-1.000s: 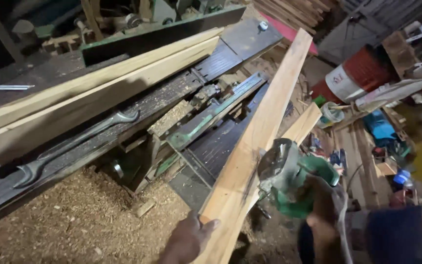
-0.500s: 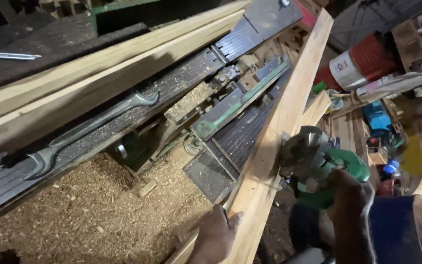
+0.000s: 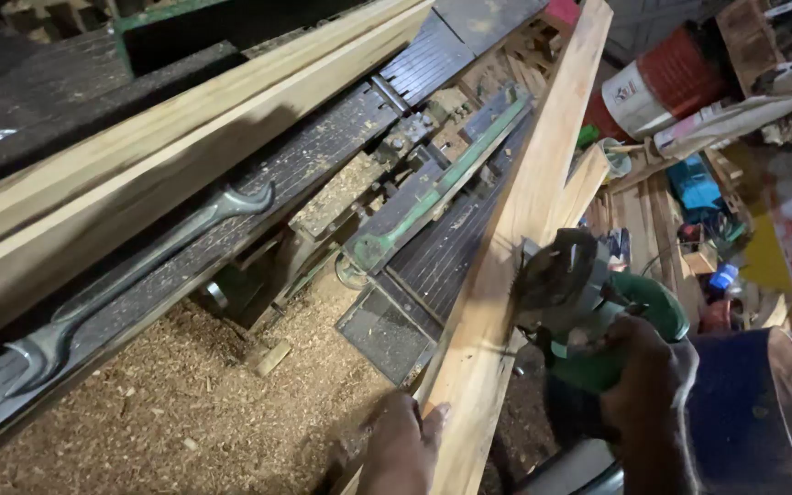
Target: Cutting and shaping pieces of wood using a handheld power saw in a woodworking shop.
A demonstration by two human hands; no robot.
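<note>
A long pale wooden plank (image 3: 524, 220) runs from the bottom centre up to the top right, resting over a dark ribbed machine table (image 3: 433, 266). My left hand (image 3: 401, 449) presses on the plank's near end at the bottom. My right hand (image 3: 643, 385) grips the green handle of a green and grey power tool (image 3: 579, 312), whose round head sits against the plank's right edge at mid-length. A dark blue sleeve covers my right forearm.
Two long pale boards (image 3: 139, 174) lie across a dark machine bed at upper left, with a big steel spanner (image 3: 130, 284) below them. Sawdust (image 3: 194, 403) covers the floor. A red and white drum (image 3: 662, 82), a blue tool (image 3: 694, 188) and wood scraps crowd the right.
The view has shifted closer and down. The power tool has moved along the plank's right edge and my right hand shows more fully on its handle. My left hand stays on the plank's near end.
</note>
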